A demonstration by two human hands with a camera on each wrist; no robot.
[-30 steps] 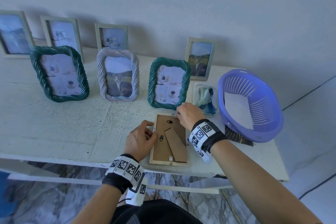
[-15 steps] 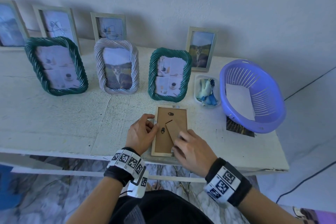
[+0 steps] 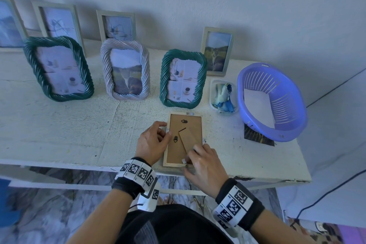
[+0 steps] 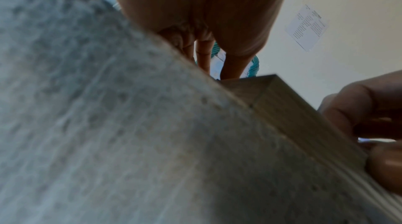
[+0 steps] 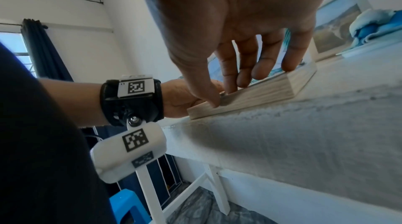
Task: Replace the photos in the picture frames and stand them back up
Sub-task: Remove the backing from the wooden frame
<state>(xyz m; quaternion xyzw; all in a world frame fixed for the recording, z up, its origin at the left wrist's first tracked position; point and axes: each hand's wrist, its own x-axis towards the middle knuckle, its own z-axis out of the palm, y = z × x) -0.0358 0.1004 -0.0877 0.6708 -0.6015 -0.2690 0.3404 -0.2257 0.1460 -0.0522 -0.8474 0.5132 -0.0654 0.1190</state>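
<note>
Left hand (image 3: 152, 141) steadies the face-down frame (image 3: 178, 144), fingers curled against its edge; right hand (image 3: 204, 164) pinches the bottom clip. Keep the frame flat on the surface (image 3: 59, 125).

Bare table (image 3: 65, 125) lies open to the left of the face-down frame (image 3: 185, 125), wide enough for a hand to pass. Behind it, three upright twisted frames (image 3: 183, 79) stand in a row with narrow gaps between them. To its right, a small tray of cloth (image 3: 223, 93) and a purple basket (image 3: 277, 125) crowd the table edge, leaving only a strip of surface.
</note>
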